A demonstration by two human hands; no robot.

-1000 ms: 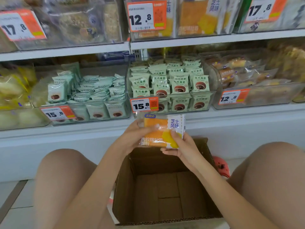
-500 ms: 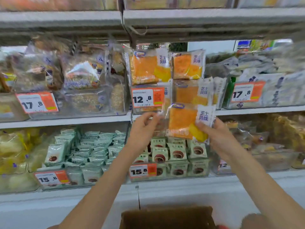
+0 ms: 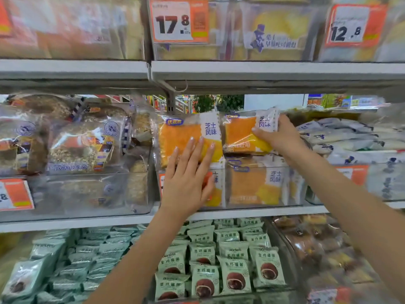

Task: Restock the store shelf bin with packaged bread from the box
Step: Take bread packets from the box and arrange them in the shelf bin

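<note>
**Seating a bread pack on top of the bin stack**

Reaching up with both arms from the bottom of the view. Passing over the lower shelf, green packs point(image 3: 235, 274) reading 生巧福团 standing in rows. Pressing the left hand point(image 3: 186, 183) flat, fingers straight and apart, against the left orange pack point(image 3: 182, 139) and the clear bin point(image 3: 252, 202) front below it. Clamping the right hand point(image 3: 278, 137), its grip curled round the right orange pack point(image 3: 243, 133), thumb on the face, pack sitting on top of the stack at bin-top level, just beside the left pack. Box not in view.

Risk, judging from here: top packs riding above the bin wall, so letting go too early or nudging sideways likely tipping one forward off the shelf. Slippery film under a flat palm possibly sliding. Pushing hard likely squashing soft bread.

Reading writing: 芝士风味 on the white side panel of both packs and one below in the bin; a blue logo on the left pack, too blurred. Farther up, price tags point(image 3: 178, 20) showing 17.8 and, to the right, 12.8; small print unreadable.
</note>
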